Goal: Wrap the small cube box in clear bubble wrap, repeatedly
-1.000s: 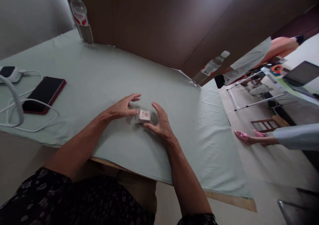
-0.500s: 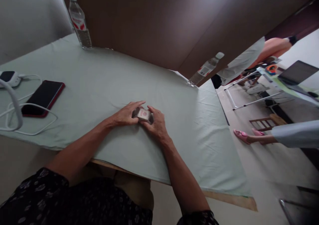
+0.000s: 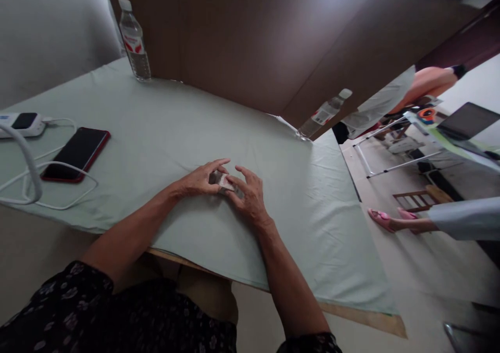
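A small block-like pack (image 3: 225,181) with a pale printed face and a dark end lies low over the cloth, in front of me. Its exact kind is not clear. My left hand (image 3: 201,178) grips its left end, thumb on the near side and fingers on the far side. At the other end is my right hand (image 3: 249,194), its thumb at the near edge and one finger bent onto the pale face. Another right finger is raised away from the pack. My fingers hide part of the print and the right end.
Pale green cloth (image 3: 167,124) covers the table. On the left lie a red-edged phone (image 3: 76,155), a white power strip (image 3: 29,125) and a white cable (image 3: 58,207). Water bottles (image 3: 135,46) (image 3: 324,114) stand by a brown partition (image 3: 234,46). Another person's feet (image 3: 385,221) show at right.
My right hand has shifted its grip: one finger now lies across the pack's face, and another has lifted off. The left hand keeps its hold. The view has shifted slightly.
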### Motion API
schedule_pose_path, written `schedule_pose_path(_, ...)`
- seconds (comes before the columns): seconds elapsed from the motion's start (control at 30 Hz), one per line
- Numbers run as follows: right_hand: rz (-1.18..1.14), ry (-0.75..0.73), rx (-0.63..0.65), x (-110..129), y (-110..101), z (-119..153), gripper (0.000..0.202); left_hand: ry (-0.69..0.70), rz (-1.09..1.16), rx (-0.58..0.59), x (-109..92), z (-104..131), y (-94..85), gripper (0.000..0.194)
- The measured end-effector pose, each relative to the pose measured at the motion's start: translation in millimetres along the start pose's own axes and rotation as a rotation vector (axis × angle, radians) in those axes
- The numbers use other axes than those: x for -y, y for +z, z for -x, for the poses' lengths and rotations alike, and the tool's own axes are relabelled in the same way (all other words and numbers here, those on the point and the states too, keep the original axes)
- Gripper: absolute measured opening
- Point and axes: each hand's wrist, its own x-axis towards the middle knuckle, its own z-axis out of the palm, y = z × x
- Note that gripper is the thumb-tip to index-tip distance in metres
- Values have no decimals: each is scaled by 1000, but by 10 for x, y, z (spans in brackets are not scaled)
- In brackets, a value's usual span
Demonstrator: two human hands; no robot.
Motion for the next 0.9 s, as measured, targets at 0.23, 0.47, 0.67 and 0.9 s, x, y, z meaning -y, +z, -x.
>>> schedule_pose_path(0.23, -328, 106, -129, -70, -106, -7, 35, -33, -168, -18, 58, -9, -97, 96)
schedule_pose_path(0.47, -245, 120, -149, -102, -16, -47, 27, -70, -302, 9, 55, -37, -16, 103)
schedule_pose_path(0.67, 22, 22, -94, -10, -64, -183, 21, -63, -305, -30, 19, -47, 74, 93)
schedule_pose_path(0.9, 219, -102, 21, 107, -160, -316, 22, -46, -244, -129, 73, -84, 148, 84)
